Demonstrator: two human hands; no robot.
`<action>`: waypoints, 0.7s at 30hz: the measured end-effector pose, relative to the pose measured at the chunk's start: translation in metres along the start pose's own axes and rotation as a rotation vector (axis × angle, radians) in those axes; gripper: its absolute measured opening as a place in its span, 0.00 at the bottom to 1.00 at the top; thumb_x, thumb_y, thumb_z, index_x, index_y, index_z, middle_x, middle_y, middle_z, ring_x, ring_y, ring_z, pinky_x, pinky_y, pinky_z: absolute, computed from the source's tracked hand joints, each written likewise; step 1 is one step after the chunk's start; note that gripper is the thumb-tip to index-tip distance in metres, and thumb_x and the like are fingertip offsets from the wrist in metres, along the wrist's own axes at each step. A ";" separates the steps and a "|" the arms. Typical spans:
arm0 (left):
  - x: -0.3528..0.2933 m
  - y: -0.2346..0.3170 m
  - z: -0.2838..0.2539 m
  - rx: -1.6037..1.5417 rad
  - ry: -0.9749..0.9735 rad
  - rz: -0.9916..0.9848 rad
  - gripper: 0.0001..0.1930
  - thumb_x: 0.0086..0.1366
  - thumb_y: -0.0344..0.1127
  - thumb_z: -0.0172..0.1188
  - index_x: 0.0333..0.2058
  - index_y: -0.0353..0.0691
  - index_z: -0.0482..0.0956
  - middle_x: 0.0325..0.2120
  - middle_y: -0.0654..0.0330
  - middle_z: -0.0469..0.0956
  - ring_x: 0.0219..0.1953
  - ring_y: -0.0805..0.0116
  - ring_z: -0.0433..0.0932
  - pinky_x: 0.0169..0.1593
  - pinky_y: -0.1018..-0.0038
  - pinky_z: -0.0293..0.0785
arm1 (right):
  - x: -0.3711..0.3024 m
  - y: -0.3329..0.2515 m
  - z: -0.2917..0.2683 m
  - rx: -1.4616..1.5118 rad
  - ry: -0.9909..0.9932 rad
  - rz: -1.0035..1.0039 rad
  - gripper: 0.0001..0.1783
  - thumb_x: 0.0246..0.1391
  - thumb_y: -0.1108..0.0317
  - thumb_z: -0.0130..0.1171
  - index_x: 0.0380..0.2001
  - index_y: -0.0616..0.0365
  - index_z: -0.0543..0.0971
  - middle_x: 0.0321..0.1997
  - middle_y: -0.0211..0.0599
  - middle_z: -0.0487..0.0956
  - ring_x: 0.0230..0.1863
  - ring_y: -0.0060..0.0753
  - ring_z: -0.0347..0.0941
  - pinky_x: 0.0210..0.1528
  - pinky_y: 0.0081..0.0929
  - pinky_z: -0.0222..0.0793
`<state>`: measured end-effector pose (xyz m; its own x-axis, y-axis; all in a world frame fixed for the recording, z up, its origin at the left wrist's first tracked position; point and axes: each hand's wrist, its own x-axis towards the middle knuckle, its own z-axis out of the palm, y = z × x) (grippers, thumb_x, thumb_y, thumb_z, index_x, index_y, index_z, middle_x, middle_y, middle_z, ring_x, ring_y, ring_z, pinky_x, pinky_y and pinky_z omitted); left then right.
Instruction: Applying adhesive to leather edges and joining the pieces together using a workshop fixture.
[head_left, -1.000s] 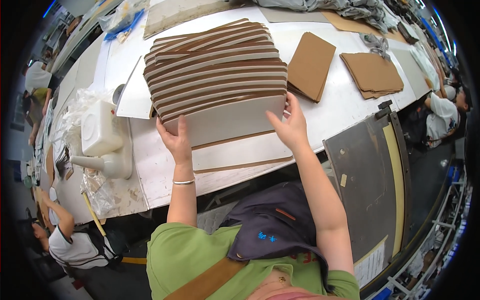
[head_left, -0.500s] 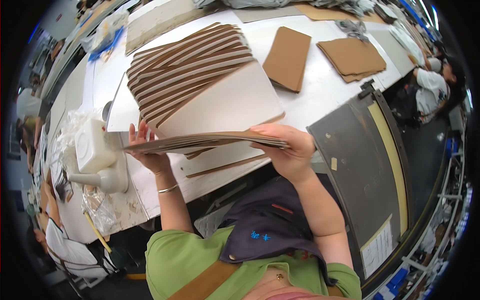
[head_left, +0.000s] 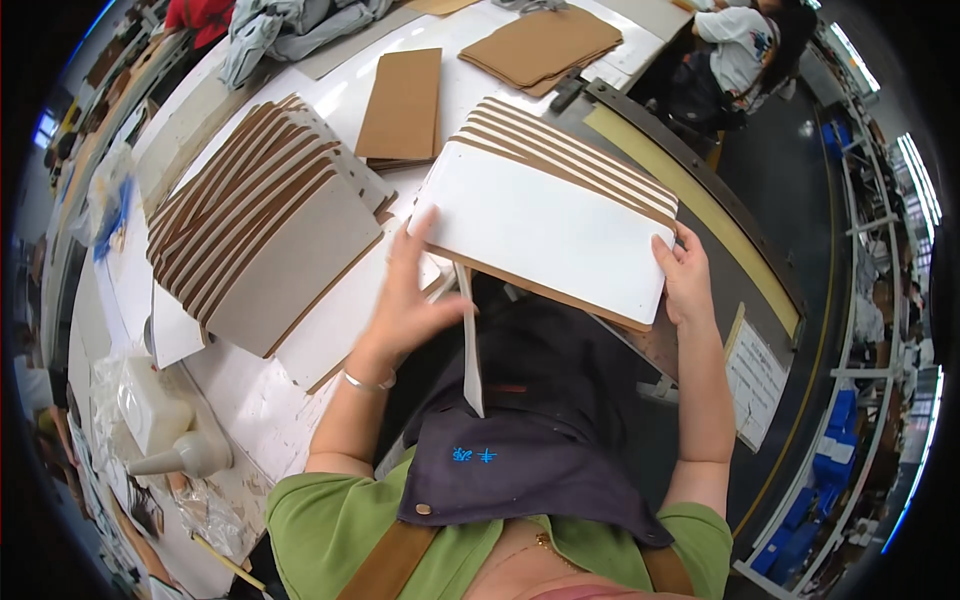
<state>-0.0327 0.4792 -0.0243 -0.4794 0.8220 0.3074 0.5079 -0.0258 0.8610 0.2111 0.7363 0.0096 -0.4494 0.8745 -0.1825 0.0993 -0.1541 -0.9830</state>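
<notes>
A fanned stack of thin boards (head_left: 545, 235), white on top with brown layers between, lies tilted in front of me at the right. My right hand (head_left: 686, 278) grips its right end, thumb on the top face. At its left end is my left hand (head_left: 405, 300), fingers spread, the fingertips close to the edge; whether they touch it I cannot tell. Below the left thumb a narrow pale strip (head_left: 472, 360) stands before my apron, perhaps a board seen edge-on. Further left, a larger fanned stack of similar boards (head_left: 300, 260) rests on the white table (head_left: 330, 335).
Brown card pieces (head_left: 405, 105) and another brown pile (head_left: 540, 45) lie at the back. On the right is a grey work surface (head_left: 740, 270) with a yellow strip and dark bar. A white nozzle bottle (head_left: 195, 455) stands at the lower left. A person (head_left: 735, 45) sits at the far right.
The view has turned right. The boards, earlier held edge-on between both hands, now show their white face, fanned, beside the grey surface. My left hand has loosened and spread its fingers.
</notes>
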 end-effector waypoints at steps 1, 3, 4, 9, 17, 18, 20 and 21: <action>-0.006 0.016 0.015 0.060 -0.065 0.012 0.59 0.43 0.52 0.77 0.68 0.37 0.51 0.62 0.36 0.56 0.64 0.39 0.57 0.65 0.54 0.57 | 0.001 0.006 -0.001 0.003 0.043 -0.011 0.28 0.61 0.74 0.57 0.61 0.67 0.60 0.45 0.51 0.80 0.43 0.29 0.79 0.44 0.24 0.76; -0.031 0.027 0.050 0.166 -0.052 0.037 0.67 0.37 0.55 0.79 0.69 0.37 0.44 0.63 0.30 0.50 0.67 0.32 0.49 0.66 0.51 0.55 | -0.002 0.005 0.003 -0.008 0.061 -0.046 0.28 0.61 0.74 0.57 0.61 0.65 0.60 0.45 0.51 0.81 0.43 0.29 0.79 0.43 0.24 0.76; -0.045 0.021 0.068 0.212 0.023 0.048 0.69 0.37 0.55 0.79 0.69 0.37 0.41 0.64 0.27 0.47 0.68 0.30 0.45 0.67 0.50 0.53 | -0.003 0.003 0.006 -0.022 0.068 -0.082 0.28 0.61 0.75 0.57 0.62 0.64 0.60 0.45 0.51 0.81 0.42 0.29 0.79 0.42 0.24 0.76; -0.056 0.047 0.053 -0.105 0.094 -0.410 0.47 0.58 0.20 0.55 0.70 0.44 0.38 0.48 0.44 0.78 0.37 0.54 0.83 0.42 0.69 0.78 | -0.002 0.000 0.003 -0.084 0.055 -0.100 0.29 0.60 0.76 0.57 0.62 0.60 0.61 0.41 0.50 0.82 0.39 0.27 0.79 0.40 0.23 0.76; -0.079 0.061 -0.103 -0.003 0.028 -0.572 0.19 0.63 0.15 0.50 0.52 0.29 0.75 0.35 0.56 0.84 0.41 0.72 0.81 0.46 0.77 0.77 | 0.017 0.000 -0.029 -0.052 0.046 -0.046 0.23 0.59 0.77 0.58 0.58 0.60 0.69 0.40 0.46 0.83 0.37 0.25 0.79 0.38 0.21 0.76; -0.081 0.059 -0.107 0.186 -0.050 -0.573 0.18 0.63 0.16 0.50 0.52 0.30 0.76 0.35 0.58 0.84 0.40 0.74 0.81 0.46 0.77 0.76 | 0.015 0.000 -0.031 -0.034 0.024 -0.044 0.23 0.59 0.77 0.58 0.58 0.59 0.69 0.40 0.46 0.82 0.37 0.26 0.79 0.37 0.21 0.77; -0.068 0.072 -0.136 0.472 0.100 -0.549 0.16 0.64 0.17 0.51 0.50 0.31 0.78 0.35 0.59 0.84 0.40 0.75 0.80 0.48 0.78 0.74 | 0.013 0.000 -0.032 -0.062 0.050 -0.067 0.22 0.59 0.76 0.57 0.57 0.59 0.69 0.40 0.47 0.82 0.37 0.26 0.80 0.38 0.21 0.77; -0.067 0.080 -0.152 0.488 0.270 -0.367 0.16 0.65 0.18 0.52 0.50 0.32 0.79 0.36 0.57 0.84 0.41 0.74 0.81 0.49 0.77 0.74 | 0.012 0.000 -0.028 -0.032 0.064 -0.062 0.21 0.60 0.77 0.57 0.56 0.59 0.70 0.39 0.45 0.82 0.36 0.25 0.79 0.37 0.20 0.76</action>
<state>-0.0690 0.3358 0.0852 -0.8132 0.5552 0.1745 0.5125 0.5411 0.6667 0.2304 0.7590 0.0080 -0.3982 0.9096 -0.1184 0.1017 -0.0845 -0.9912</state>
